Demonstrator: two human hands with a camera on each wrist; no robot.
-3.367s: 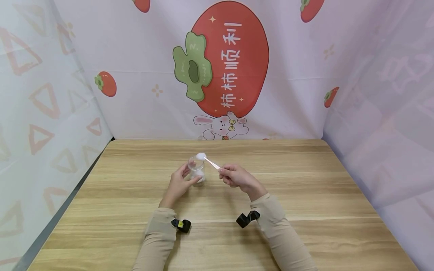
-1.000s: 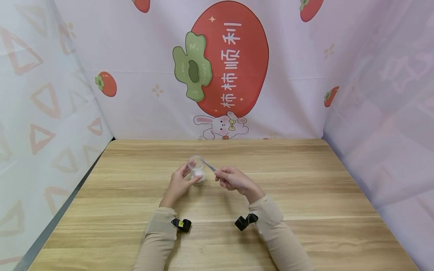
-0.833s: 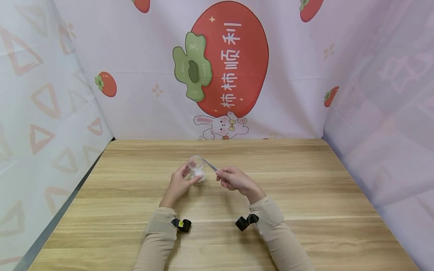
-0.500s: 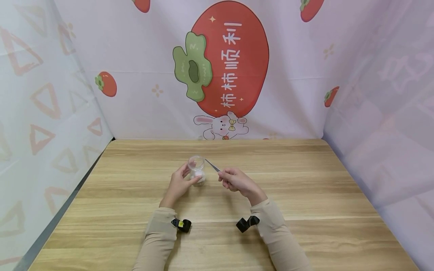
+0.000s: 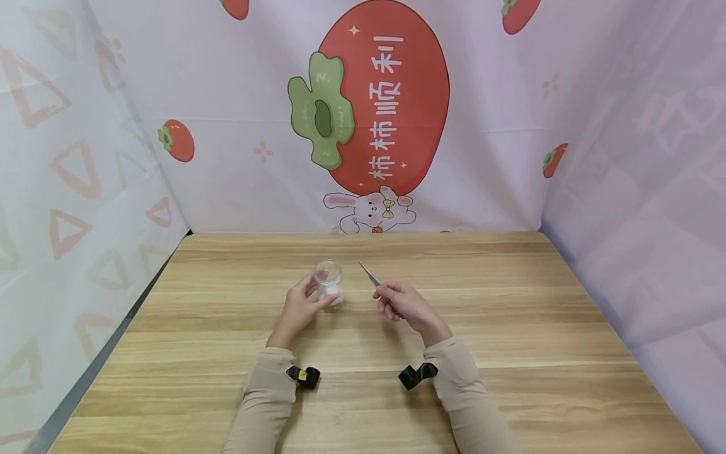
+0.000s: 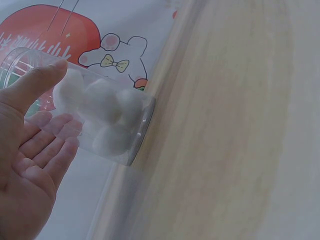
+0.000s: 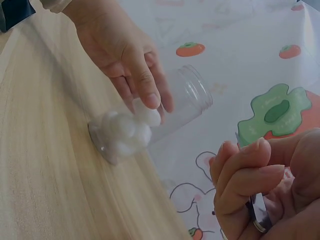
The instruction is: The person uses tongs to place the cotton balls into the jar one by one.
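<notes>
My left hand (image 5: 299,308) holds a clear, lidless jar (image 5: 328,272) upright on the table, with the thumb on the near side and fingers round the far side. Several white cotton balls (image 6: 102,102) lie in the jar's lower half. To the right of the jar, my right hand (image 5: 405,307) pinches metal tweezers (image 5: 370,274), whose tips point up and away, apart from the jar and with no ball at them. In the right wrist view the curled fingers cover most of the tweezers (image 7: 258,212).
The wooden table (image 5: 499,296) runs back to a white cloth backdrop (image 5: 238,183) printed with persimmons and a rabbit. Cloth panels also stand at the left and right sides. Each wrist carries a black strapped camera (image 5: 306,378).
A white cotton ball that the tweezers held over the jar's mouth has left them. The tweezers have drawn back to the right, clear of the rim. The left hand and jar have stayed put.
</notes>
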